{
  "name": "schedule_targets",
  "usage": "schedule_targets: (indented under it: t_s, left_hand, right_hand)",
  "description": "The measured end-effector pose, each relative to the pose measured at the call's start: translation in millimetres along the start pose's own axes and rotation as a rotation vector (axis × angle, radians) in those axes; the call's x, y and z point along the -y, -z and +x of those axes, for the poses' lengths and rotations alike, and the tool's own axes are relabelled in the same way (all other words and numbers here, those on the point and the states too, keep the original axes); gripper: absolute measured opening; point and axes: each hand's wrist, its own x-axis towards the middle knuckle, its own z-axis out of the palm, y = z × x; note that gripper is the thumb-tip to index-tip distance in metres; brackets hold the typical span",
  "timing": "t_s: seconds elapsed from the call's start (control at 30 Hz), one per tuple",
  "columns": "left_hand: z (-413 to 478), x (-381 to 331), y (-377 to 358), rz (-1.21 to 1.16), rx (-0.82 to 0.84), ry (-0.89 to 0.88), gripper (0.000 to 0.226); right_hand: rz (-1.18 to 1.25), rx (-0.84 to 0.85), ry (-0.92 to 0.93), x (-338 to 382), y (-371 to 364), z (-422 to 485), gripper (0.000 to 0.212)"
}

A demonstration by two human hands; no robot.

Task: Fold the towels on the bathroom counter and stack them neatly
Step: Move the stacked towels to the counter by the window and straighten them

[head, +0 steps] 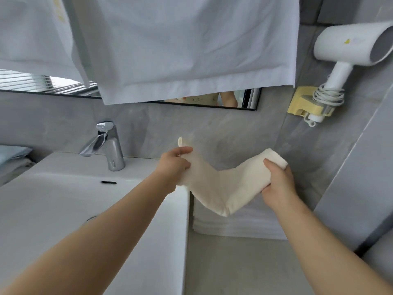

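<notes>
Left hand [174,165] and right hand [278,182] are each gripping an end of a cream towel [221,188], holding it in the air above a folded white towel stack [240,226] on the worktop [234,267]. Towel is sagging mid-span, long axis running left-right, already narrowed; final fold and stacking probably remaining.

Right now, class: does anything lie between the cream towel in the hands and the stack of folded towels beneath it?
Nothing visible does. The cream towel sags between the left hand and right hand, directly above the white stack on the counter.
</notes>
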Motion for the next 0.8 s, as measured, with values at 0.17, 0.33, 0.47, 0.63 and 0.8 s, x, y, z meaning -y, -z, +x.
schedule_targets:
  t_s: [0.17, 0.33, 0.47, 0.63, 0.8]
  left_hand:
    - [-36, -20, 50, 0.028, -0.079, -0.039, 0.042]
    - [-69, -32, 107, 0.064, -0.194, -0.070, 0.041]
    - [-92, -40, 159, 0.114, -0.278, -0.099, 0.038]
    - [-112, -47, 225, 0.159, -0.367, -0.142, 0.036]
    - [-122, -49, 303, 0.204, -0.445, -0.166, 0.036]
  right_hand:
    - [0.030, 0.137, -0.053, 0, -37, -51, 0.039]
    - [0.085, 0.312, -0.199, -4, -70, -98, 0.031]
    - [0.143, 0.499, -0.331, -13, -92, -128, 0.018]
    - [0.156, 0.656, -0.424, -36, -128, -165, 0.052]
    - [0.182, 0.746, -0.438, -69, -185, -204, 0.046]
